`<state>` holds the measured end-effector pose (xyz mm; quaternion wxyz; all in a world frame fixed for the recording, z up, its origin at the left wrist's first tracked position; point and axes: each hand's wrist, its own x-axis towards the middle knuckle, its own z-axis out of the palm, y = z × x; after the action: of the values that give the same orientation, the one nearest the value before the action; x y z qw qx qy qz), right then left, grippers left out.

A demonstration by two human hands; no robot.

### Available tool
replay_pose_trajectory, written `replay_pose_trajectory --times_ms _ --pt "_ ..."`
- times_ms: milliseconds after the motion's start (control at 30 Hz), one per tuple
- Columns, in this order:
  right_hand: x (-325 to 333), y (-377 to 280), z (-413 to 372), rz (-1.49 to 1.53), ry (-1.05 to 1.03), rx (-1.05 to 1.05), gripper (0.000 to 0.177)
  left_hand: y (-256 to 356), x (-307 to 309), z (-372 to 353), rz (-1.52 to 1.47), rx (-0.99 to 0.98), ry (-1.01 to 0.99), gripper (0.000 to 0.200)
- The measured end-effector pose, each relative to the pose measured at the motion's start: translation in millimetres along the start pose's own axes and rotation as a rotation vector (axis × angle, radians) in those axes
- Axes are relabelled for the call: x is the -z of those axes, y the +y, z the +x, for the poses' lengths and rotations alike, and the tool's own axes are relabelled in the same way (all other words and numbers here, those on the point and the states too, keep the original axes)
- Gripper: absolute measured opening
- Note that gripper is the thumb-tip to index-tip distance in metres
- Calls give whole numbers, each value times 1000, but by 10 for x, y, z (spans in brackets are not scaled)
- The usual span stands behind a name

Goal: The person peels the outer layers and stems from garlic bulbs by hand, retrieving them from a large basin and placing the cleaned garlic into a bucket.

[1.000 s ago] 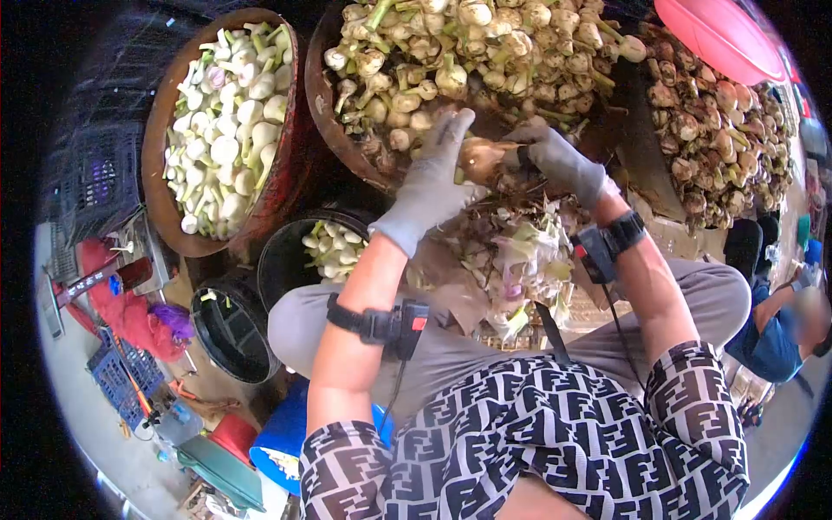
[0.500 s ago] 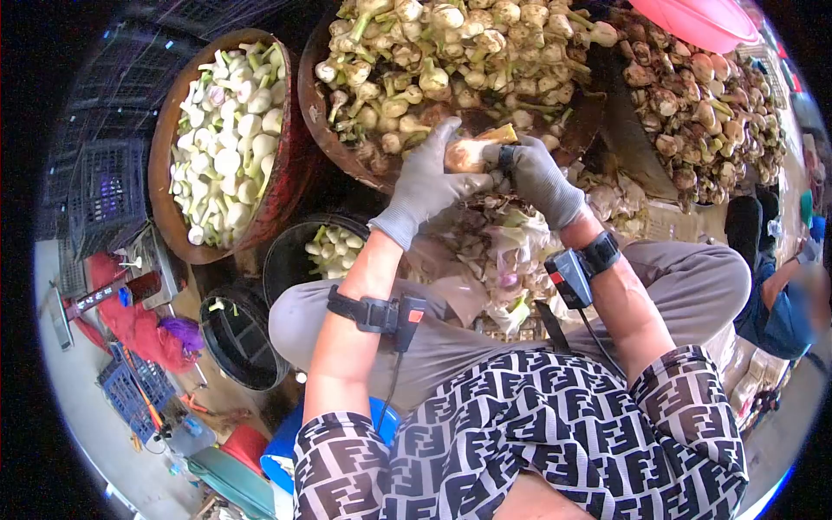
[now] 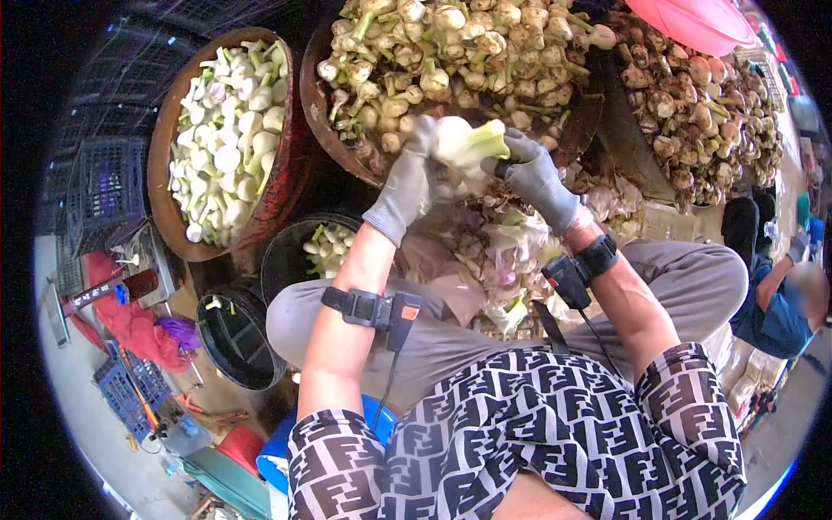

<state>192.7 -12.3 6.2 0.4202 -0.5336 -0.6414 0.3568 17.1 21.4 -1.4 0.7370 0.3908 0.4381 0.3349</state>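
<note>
A white garlic bulb [image 3: 459, 140] with a pale green stem is held up between my two gloved hands, over the front rim of the large round tub [image 3: 342, 154]. My left hand [image 3: 414, 173], in a grey glove, is closed on the bulb's left side. My right hand [image 3: 530, 172] has its fingers bent round the stem end at the right. Brownish garlic bulbs [image 3: 485, 52] fill the tub behind my hands. Loose peeled skins [image 3: 498, 256] lie below them, in front of my lap.
A tub of clean white garlic [image 3: 227, 160] stands at left, with black buckets [image 3: 238, 342] nearer me. More brown garlic [image 3: 693, 121] and a pink basin [image 3: 698, 26] are at right. A co-worker [image 3: 771, 303] sits at the far right.
The bulb, brown and dirty before, now shows a clean white surface. My left hand has turned to a more upright pose beside it, and my right hand has shifted slightly left.
</note>
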Motion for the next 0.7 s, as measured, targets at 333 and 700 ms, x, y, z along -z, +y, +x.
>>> replay_pose_trajectory --times_ms 333,700 --pt "45 -403 -155 699 -15 -400 25 -29 176 14 92 176 203 59" --pt "277 -414 -383 516 175 -397 4 180 153 -99 292 -94 186 19"
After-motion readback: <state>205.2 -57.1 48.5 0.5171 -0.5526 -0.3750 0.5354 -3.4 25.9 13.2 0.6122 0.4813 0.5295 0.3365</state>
